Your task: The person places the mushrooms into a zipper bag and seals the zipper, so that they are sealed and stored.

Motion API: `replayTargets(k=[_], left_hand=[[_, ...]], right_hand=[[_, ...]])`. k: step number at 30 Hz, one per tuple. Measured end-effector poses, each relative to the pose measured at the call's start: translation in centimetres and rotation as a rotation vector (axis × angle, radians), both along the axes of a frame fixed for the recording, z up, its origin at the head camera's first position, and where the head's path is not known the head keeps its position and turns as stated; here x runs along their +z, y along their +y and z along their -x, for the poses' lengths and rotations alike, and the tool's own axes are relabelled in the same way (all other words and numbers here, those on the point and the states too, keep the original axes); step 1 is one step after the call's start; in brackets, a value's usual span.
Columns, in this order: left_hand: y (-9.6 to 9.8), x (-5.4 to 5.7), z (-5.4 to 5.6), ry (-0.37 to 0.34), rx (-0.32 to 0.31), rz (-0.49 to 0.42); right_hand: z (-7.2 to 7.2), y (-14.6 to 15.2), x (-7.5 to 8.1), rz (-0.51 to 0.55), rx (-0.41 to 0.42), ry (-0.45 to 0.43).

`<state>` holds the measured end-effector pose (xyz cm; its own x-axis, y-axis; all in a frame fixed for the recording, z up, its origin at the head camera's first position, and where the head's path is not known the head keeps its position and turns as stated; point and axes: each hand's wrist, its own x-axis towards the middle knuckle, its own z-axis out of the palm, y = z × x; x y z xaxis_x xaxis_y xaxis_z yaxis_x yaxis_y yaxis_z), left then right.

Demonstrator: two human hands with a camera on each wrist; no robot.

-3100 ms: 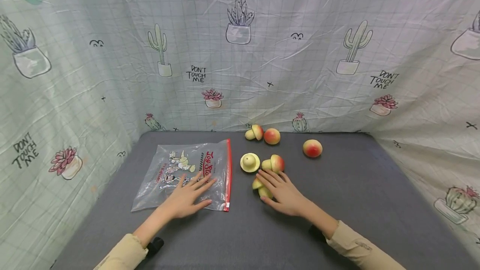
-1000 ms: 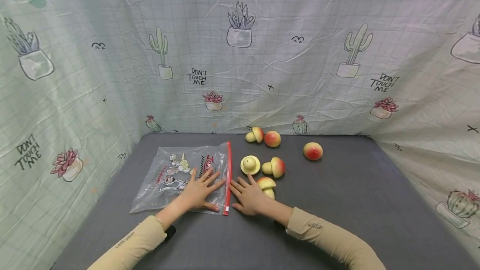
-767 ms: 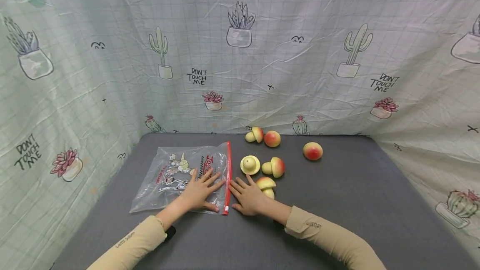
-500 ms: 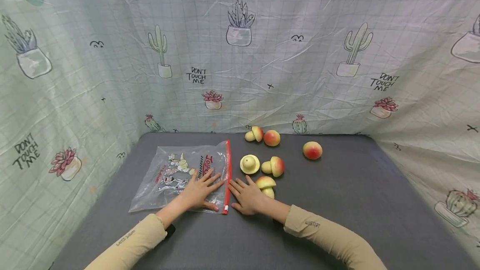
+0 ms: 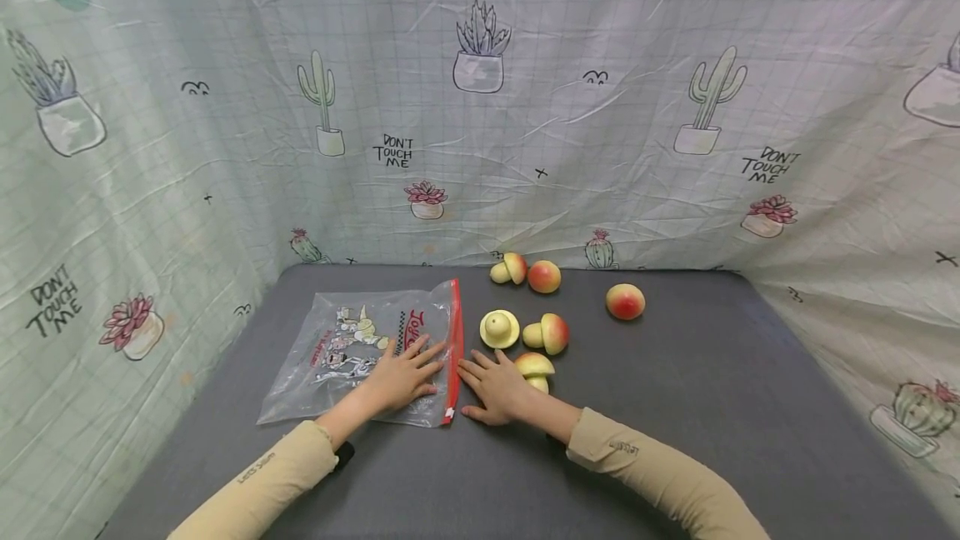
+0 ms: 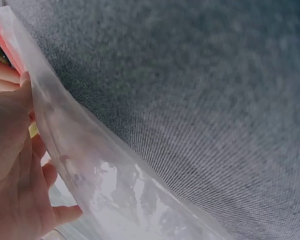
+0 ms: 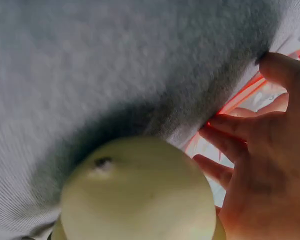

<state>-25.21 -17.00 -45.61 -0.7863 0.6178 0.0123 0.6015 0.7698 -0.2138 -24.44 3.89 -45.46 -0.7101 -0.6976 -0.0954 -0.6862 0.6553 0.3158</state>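
Observation:
A clear zip bag (image 5: 322, 394) with a red zip strip (image 5: 456, 332) and printed cartoon figures lies flat on the grey table. My left hand (image 5: 401, 377) rests on the bag near the strip, fingers spread. In the left wrist view, its thumb (image 6: 26, 87) touches the bag's near edge close to the red strip. My right hand (image 5: 497, 388) is on the strip's other side, fingers extended, fingertips touching or nearly touching the red edge. Right beside it lies a toy mushroom (image 5: 534, 365), partly hidden by the hand. Its pale rounded end (image 7: 140, 195) fills the right wrist view's lower part.
Behind the right hand lie an upturned mushroom (image 5: 498, 329) and one on its side (image 5: 551, 333). Farther back are another mushroom (image 5: 510, 268) and two round red-yellow pieces, one nearer the middle (image 5: 544, 277), one to the right (image 5: 626, 302). A patterned cloth (image 5: 525, 132) surrounds the table.
My right hand has moved left from over the near mushroom to the bag's red edge. My left hand has shifted right; its thumb has just drawn in, and the strip's near end now bends slightly left.

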Motion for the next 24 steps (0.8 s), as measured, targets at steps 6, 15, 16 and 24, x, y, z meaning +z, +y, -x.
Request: replayTargets(k=[6, 15, 16, 24], left_hand=[[-0.3, -0.2, -0.2, 0.116, -0.033, 0.080], [-0.7, 0.0, -0.5, 0.063, 0.015, 0.064], [-0.8, 0.0, -0.5, 0.050, 0.024, 0.060], [-1.7, 0.4, -0.6, -0.028, 0.047, -0.003]], right_hand=[[0.3, -0.3, 0.5, -0.028, 0.010, 0.002], [0.3, -0.6, 0.6, -0.025, -0.016, -0.046], [0.3, -0.6, 0.6, -0.031, -0.019, -0.046], [0.9, -0.4, -0.4, -0.023, 0.003, -0.042]])
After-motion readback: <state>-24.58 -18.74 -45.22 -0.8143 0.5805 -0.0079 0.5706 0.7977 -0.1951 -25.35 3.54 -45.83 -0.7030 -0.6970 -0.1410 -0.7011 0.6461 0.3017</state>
